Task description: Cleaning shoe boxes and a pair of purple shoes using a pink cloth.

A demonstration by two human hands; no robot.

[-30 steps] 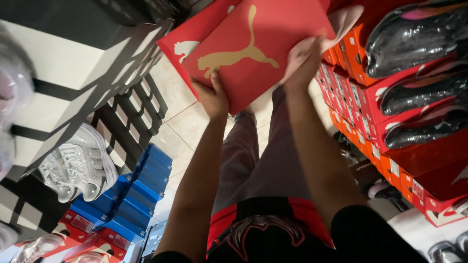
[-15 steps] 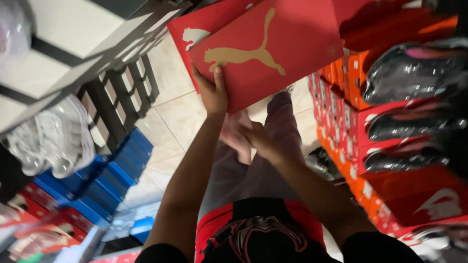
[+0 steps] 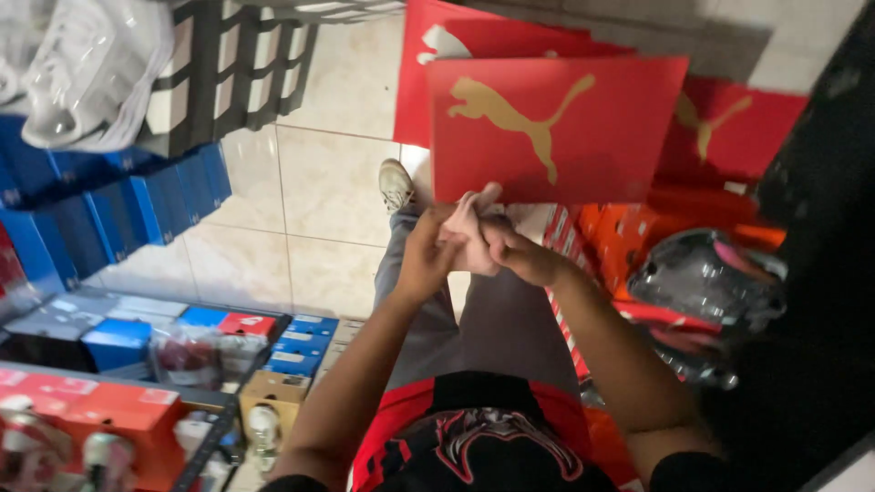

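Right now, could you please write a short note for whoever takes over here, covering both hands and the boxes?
Left hand: pressed against the right hand, fingers around a pale crumpled wad, perhaps paper.
Right hand: on the same wad, facing the left.
Red box: just beyond the hands; neither hand clearly grips it. More red boxes stand behind it, wrapped shoes to the right.
Done: wad is in hand.
Left: whether the box is open or what it holds cannot be told.

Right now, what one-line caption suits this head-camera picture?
Both hands, left hand and right hand, meet at the lower edge of a red shoebox among stacked boxes.
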